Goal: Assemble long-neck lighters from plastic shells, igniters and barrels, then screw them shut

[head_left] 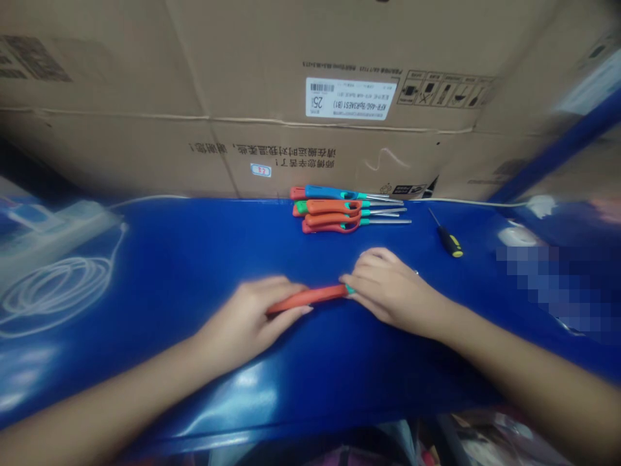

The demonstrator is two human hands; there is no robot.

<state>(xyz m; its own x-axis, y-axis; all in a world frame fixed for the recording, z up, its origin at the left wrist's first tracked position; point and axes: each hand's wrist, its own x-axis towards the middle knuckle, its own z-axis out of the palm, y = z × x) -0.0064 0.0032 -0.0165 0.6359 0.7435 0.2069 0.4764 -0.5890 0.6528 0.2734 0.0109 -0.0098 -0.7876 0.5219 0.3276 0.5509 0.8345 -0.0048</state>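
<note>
An orange-red long-nosed lighter (317, 296) lies between my two hands, just above or on the blue surface. My left hand (259, 307) is closed round its handle, thumb along the near side. At the green collar end, my right hand (385, 285) has its fingers wrapped round the lighter and hides most of the metal nozzle. A small metal tip shows behind the right wrist. Beyond my hands, several more long-nosed lighters (334, 207) in orange, red, blue and green lie in a pile, nozzles pointing right.
A black-and-yellow screwdriver (451, 243) lies right of the pile. Large printed cardboard (242, 97) rises along the back of the blue tabletop (194, 239). A coiled white cable (63, 291) and power strip (63, 226) sit at left. A blurred-out patch covers the right edge.
</note>
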